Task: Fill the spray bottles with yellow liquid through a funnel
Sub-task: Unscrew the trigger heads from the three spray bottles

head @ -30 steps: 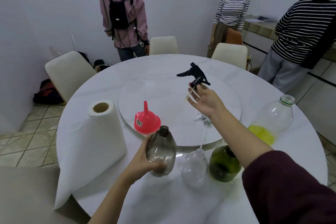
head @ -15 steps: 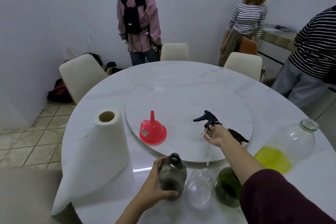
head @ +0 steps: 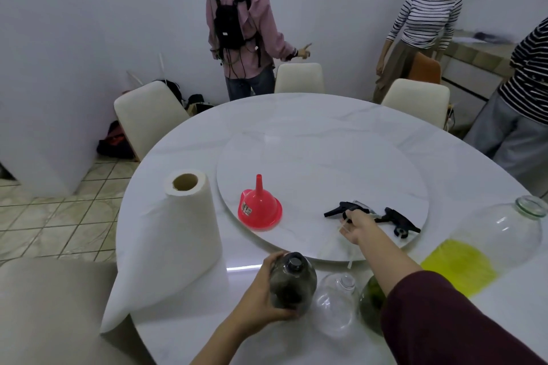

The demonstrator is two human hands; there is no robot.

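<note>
White marble surface [head: 296,115], bottles uncapped.
Left hand [head: 261,302] grips the smoky bottle [head: 292,284]; right hand [head: 357,227] holds a spray head [head: 341,210] (funnel [head: 259,210] idle).

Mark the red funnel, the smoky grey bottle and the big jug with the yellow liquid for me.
red funnel [head: 260,212]: head view, on its cone wall.
smoky grey bottle [head: 293,283]: head view, on its shoulder below the open neck.
big jug [head: 498,234]: head view, on its clear side wall.

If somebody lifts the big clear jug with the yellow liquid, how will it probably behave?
The big clear jug lies tilted near the table edge, so it may roll if nudged. Its yellow liquid pools at the low end and would likely slosh, shifting the weight. With the mouth uncapped, it could spill unless raised mouth first.
</note>
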